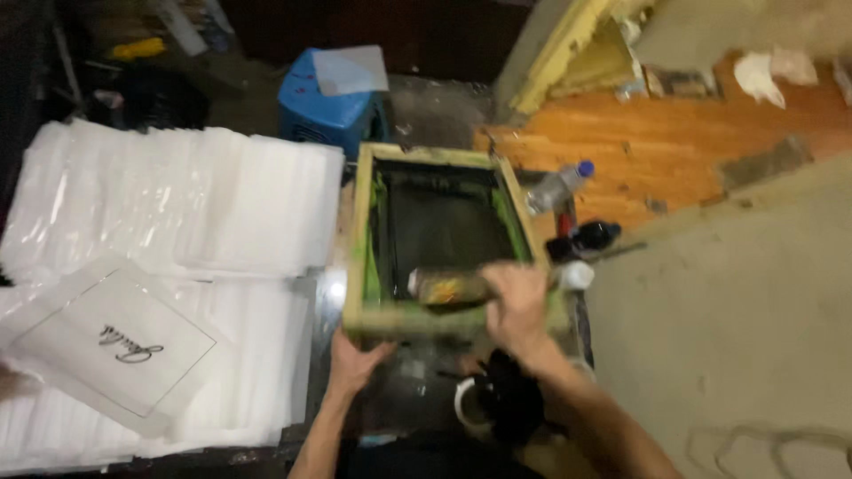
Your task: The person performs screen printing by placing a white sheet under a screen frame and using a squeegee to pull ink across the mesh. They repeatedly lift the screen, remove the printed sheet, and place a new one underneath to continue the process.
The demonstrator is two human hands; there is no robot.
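Here we see the right hand clenched on the squeegee, axis nine-to-three, over the wooden frame; left hand spread flat at seven o'clock.

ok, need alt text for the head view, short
Seen from above, a person's right hand grips a squeegee-like tool across a green-stained wooden screen frame, while the left hand steadies the frame's near edge. Stacks of clear plastic sheets lie to the left, one with a black printed script.

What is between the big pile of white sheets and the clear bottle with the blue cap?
In the head view, the green-stained wooden frame lies between the white sheets and the capped bottle.
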